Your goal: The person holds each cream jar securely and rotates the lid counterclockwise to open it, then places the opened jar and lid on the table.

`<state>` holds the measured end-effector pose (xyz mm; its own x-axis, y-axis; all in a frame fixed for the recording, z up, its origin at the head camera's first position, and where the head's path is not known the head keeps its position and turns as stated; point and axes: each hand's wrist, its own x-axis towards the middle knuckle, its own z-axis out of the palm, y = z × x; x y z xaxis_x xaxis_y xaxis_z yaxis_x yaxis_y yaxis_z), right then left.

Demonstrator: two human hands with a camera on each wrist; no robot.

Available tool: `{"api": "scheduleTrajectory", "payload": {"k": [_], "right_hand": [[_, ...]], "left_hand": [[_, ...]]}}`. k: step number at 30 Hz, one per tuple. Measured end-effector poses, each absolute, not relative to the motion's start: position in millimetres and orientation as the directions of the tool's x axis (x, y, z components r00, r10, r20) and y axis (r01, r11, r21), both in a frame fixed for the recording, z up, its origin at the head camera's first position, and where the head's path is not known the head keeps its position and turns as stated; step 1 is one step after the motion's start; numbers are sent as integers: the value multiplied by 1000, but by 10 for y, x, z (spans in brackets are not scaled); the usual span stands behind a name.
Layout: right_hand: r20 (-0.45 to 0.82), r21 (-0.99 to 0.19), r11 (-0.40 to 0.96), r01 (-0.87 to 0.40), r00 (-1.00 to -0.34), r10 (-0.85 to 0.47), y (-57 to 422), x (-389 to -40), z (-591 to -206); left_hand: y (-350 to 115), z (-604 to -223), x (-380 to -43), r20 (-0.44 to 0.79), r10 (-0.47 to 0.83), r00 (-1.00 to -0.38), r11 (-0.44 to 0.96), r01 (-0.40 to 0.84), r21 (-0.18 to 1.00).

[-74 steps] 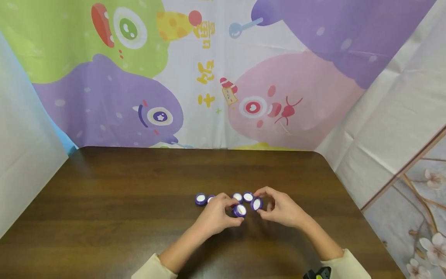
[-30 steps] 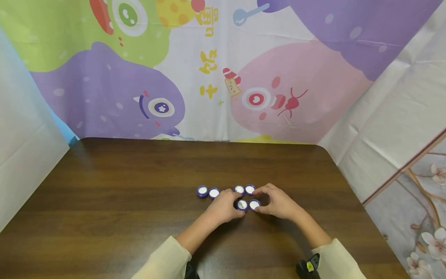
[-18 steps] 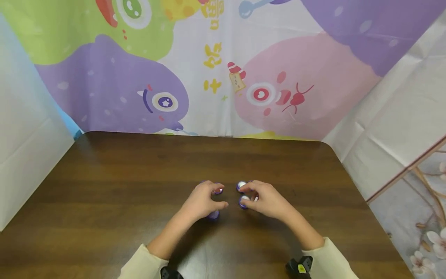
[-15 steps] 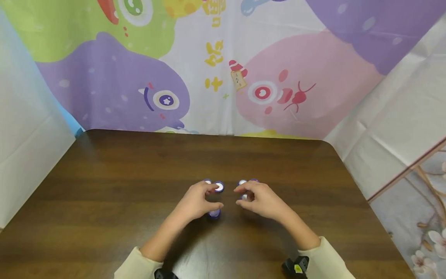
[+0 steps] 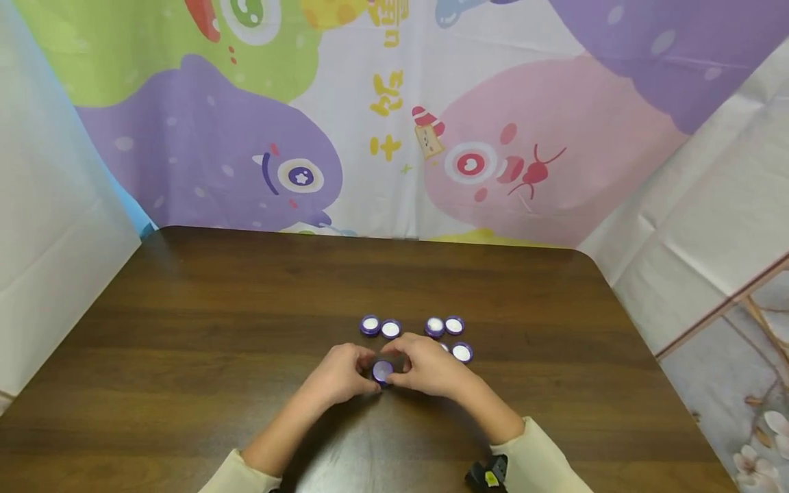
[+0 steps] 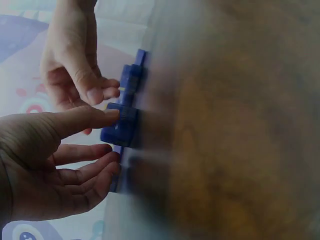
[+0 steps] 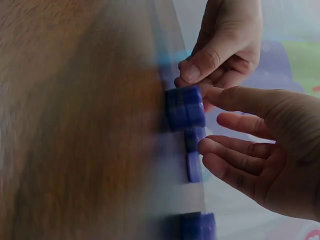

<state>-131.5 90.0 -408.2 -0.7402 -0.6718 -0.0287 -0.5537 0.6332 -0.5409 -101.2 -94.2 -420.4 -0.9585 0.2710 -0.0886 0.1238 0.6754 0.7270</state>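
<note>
A small round purple jar point(image 5: 383, 372) with a pale purple top sits on the table between both hands. My left hand point(image 5: 339, 373) holds it from the left, thumb at its near edge; in the left wrist view that thumb overlaps the jar's side. From the right, my right hand point(image 5: 428, 366) has thumb and index finger curled at the same jar. In the right wrist view the jar point(image 7: 185, 107) looks upright, right thumb tip at its edge. Behind the right hand lies a purple ring with a white inside point(image 5: 461, 352); its neighbour is partly hidden by that hand.
Further back stand two pairs of purple, white-centred round pieces: a left pair point(image 5: 390, 329) and a right pair point(image 5: 434, 326). One piece in each pair looks taller, the other flatter. The brown wooden table point(image 5: 246, 294) meets a cartoon-print cloth point(image 5: 382, 192) at its far edge.
Both hands have let go of the right-hand white-centred pieces, which stay on the table. The left hand moved left and back toward the viewer; the right hand followed to the pale-topped jar.
</note>
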Motion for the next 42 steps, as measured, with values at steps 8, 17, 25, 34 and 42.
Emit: {"api": "scheduleTrajectory", "payload": {"k": [8, 17, 25, 34, 42], "right_hand": [[-53, -495, 639, -589, -714, -699, 802, -1300, -4145], [-15, -531, 633, -563, -741, -671, 826, -1270, -4081], [65, -654, 592, -472, -814, -577, 830, -1232, -3903], [155, -584, 601, -545, -802, -576, 825, -1176, -3686], [173, -552, 529, -645, -709, -684, 893, -1154, -3515]], "left_hand": [[-924, -4273, -978, -82, 308, -948, 644, 144, 751], [-924, -4239, -973, -74, 315, -946, 621, 147, 770], [-866, -4188, -970, 142, 227, -963, 649, 259, 715], [-859, -4072, -920, 275, 215, -937, 587, 349, 731], [-892, -3962, -900, 290, 265, -920, 453, 384, 805]]}}
